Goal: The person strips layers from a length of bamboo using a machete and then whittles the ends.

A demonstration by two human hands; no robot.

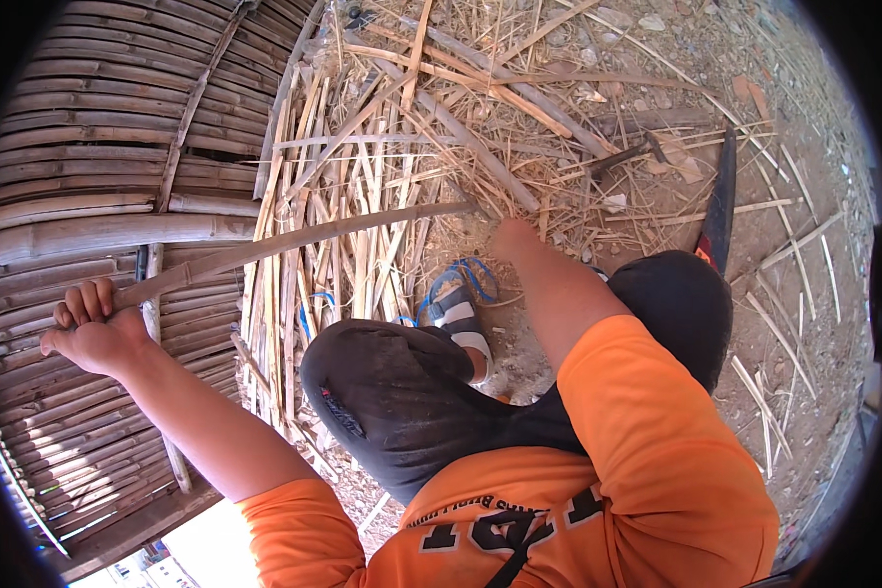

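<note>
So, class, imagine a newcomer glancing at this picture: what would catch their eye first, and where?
Probably the bright orange shirt, filling the lower middle and right. Next, the long bamboo strip, slanting from the left hand at far left up toward the right hand near the middle. Then the heap of pale split strips beside the slatted bamboo structure at left.

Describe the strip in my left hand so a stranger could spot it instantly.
Find the big slatted bamboo structure on the picture's left. In front of it, your left hand grips a long brown strip that runs toward your right hand. Unlike the paler strips heaped on the ground, it is held up above them.
</note>
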